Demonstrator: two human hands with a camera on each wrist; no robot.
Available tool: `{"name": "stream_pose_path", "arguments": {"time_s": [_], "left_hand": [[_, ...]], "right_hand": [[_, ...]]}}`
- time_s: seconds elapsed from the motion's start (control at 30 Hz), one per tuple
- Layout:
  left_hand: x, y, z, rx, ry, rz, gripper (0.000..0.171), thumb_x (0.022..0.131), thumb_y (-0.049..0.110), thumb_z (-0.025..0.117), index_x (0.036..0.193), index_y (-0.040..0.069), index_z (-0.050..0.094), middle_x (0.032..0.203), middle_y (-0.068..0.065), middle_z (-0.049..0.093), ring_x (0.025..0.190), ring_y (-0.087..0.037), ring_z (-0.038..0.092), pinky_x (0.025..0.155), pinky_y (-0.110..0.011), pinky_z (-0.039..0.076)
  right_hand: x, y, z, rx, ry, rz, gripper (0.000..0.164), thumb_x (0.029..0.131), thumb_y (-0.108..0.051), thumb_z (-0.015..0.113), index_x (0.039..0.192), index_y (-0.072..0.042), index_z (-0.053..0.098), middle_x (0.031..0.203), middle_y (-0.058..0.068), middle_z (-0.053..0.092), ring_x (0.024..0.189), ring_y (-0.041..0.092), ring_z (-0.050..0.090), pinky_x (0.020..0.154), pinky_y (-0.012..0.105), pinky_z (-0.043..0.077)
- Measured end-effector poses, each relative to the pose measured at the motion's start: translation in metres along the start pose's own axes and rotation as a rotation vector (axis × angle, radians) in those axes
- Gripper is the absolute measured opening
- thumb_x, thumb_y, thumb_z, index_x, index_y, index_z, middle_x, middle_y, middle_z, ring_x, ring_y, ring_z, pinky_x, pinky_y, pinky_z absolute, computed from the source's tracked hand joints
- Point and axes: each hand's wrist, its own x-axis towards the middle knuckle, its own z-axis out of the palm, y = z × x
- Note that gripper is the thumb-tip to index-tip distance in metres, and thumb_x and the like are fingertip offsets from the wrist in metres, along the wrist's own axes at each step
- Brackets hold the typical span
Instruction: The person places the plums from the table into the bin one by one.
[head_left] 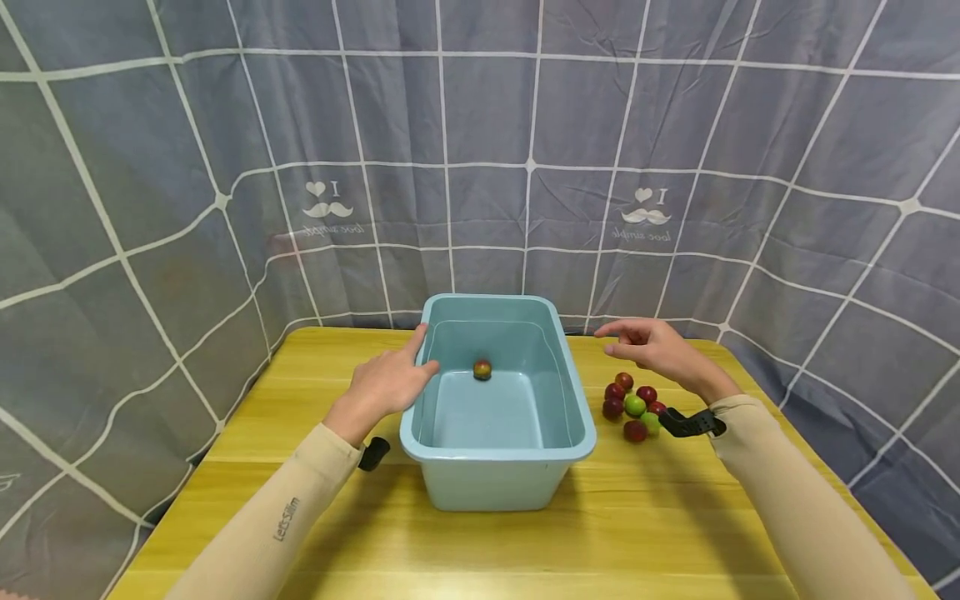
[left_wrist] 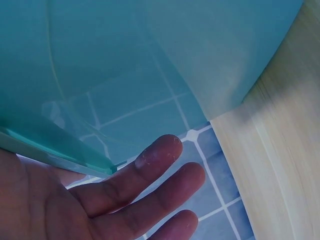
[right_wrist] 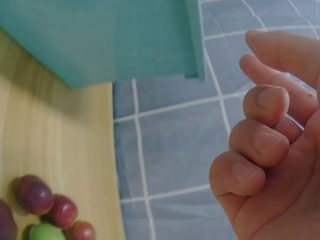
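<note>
My left hand (head_left: 386,383) holds the left rim of a light blue plastic tub (head_left: 498,455), thumb over the inside and fingers along the outer wall. In the left wrist view, those fingers (left_wrist: 150,195) stretch out beneath the rim. A single red-and-green plum (head_left: 482,369) lies inside the tub, toward its far end. To the right of the tub, my right hand (head_left: 660,346) hovers over the table with nothing in it. Its index finger and thumb reach toward the tub; the other fingers (right_wrist: 250,145) curl in. Several dark red plums (head_left: 635,431) and green round fruits (head_left: 634,405) lie just below this hand.
The tub stands on a yellow wood-grain table (head_left: 322,492). Behind and on both sides hangs a grey curtain (head_left: 487,108) with a white grid. Black bands (head_left: 690,423) sit at both wrists, below beige sleeves (head_left: 795,492).
</note>
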Motion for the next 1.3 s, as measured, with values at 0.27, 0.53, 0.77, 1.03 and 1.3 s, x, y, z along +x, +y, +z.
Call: {"name": "stream_pose_path", "arguments": {"time_s": [0.27, 0.53, 0.77, 1.03, 1.3], "left_hand": [[-0.002, -0.002, 0.004, -0.014, 0.01, -0.005, 0.075, 0.099, 0.056, 0.035, 0.164, 0.032, 0.006, 0.115, -0.013, 0.069, 0.088, -0.028, 0.063, 0.06, -0.039, 0.042], [0.002, 0.001, 0.003, -0.008, 0.022, 0.002, 0.075, 0.099, 0.056, 0.034, 0.164, 0.031, 0.006, 0.128, -0.017, 0.066, 0.093, -0.031, 0.065, 0.061, -0.04, 0.042], [0.003, 0.004, 0.001, 0.001, 0.015, 0.003, 0.075, 0.099, 0.056, 0.034, 0.164, 0.031, 0.006, 0.128, -0.016, 0.066, 0.088, -0.029, 0.064, 0.06, -0.039, 0.043], [0.001, 0.005, -0.002, -0.006, 0.008, -0.001, 0.075, 0.099, 0.056, 0.036, 0.164, 0.032, 0.005, 0.125, -0.015, 0.067, 0.087, -0.029, 0.064, 0.059, -0.039, 0.043], [0.002, 0.001, 0.0, -0.004, -0.002, -0.014, 0.076, 0.099, 0.056, 0.035, 0.164, 0.032, 0.005, 0.118, -0.015, 0.068, 0.086, -0.028, 0.063, 0.06, -0.039, 0.043]], "right_hand": [[-0.019, 0.037, 0.001, 0.076, 0.042, 0.056, 0.041, 0.099, -0.03, 0.066, 0.134, -0.009, 0.063, 0.072, 0.003, 0.047, 0.055, 0.017, 0.038, 0.054, 0.031, 0.039], [-0.031, 0.072, -0.005, 0.144, 0.094, 0.102, 0.043, 0.1, -0.03, 0.063, 0.135, -0.006, 0.059, 0.068, -0.001, 0.037, 0.055, 0.021, 0.032, 0.057, 0.037, 0.035], [-0.042, 0.091, -0.003, 0.136, 0.139, 0.136, 0.041, 0.1, -0.031, 0.063, 0.134, -0.008, 0.061, 0.069, 0.001, 0.038, 0.056, 0.025, 0.035, 0.057, 0.037, 0.036], [-0.051, 0.107, -0.001, 0.194, 0.165, 0.178, 0.04, 0.1, -0.03, 0.063, 0.134, -0.007, 0.059, 0.076, 0.004, 0.042, 0.058, 0.027, 0.037, 0.059, 0.038, 0.037], [-0.054, 0.128, 0.005, 0.273, 0.176, 0.206, 0.035, 0.101, -0.028, 0.063, 0.132, -0.012, 0.06, 0.074, 0.001, 0.043, 0.06, 0.02, 0.041, 0.058, 0.04, 0.032]]}}
